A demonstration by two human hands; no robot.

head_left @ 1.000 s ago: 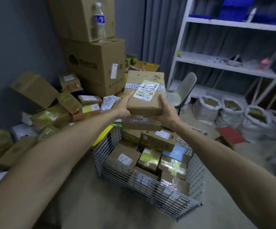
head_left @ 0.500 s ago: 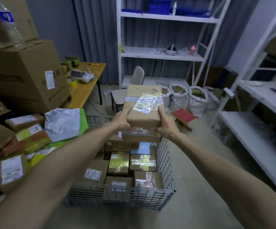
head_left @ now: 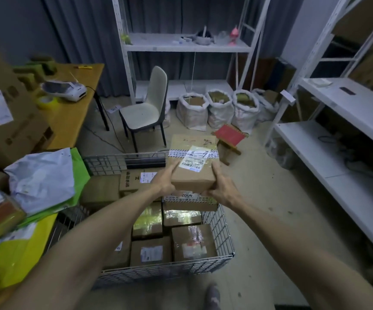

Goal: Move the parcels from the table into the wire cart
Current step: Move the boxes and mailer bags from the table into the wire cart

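Above the far right corner of the wire cart [head_left: 222, 236], held level in both hands: two stacked cardboard parcels. Upper parcel [head_left: 193, 166] brown, crossed by a band of black-and-white printed tape, white shipping label on top. Lower parcel [head_left: 190, 201] mostly hidden beneath it, only its near edge with similar tape showing. Left hand [head_left: 164, 183] clamped against the left side of the stack, thumb lying over the top edge of the upper parcel. Right hand [head_left: 220, 187] pressed against the right side, thumb up along the box edge, fingers curled under out of sight. Both forearms stretched forward from the bottom corners of the view.

Inside the cart, already packed close together: several brown boxes, some wrapped in clear or yellowish tape, most with white labels facing up. Stack not touching them as far as can be told.

Left of the cart, on the yellow table [head_left: 24, 247]: more parcels piled up, among them a grey plastic mailer [head_left: 40, 180] over a green one, with large cardboard cartons [head_left: 4, 117] behind.

Beyond the cart: a pale chair [head_left: 146, 108], white metal shelving [head_left: 187, 44], three open white sacks [head_left: 218, 108] on the floor, a small red stool [head_left: 230, 136] just behind the held stack. White shelves [head_left: 337, 139] along the right wall.
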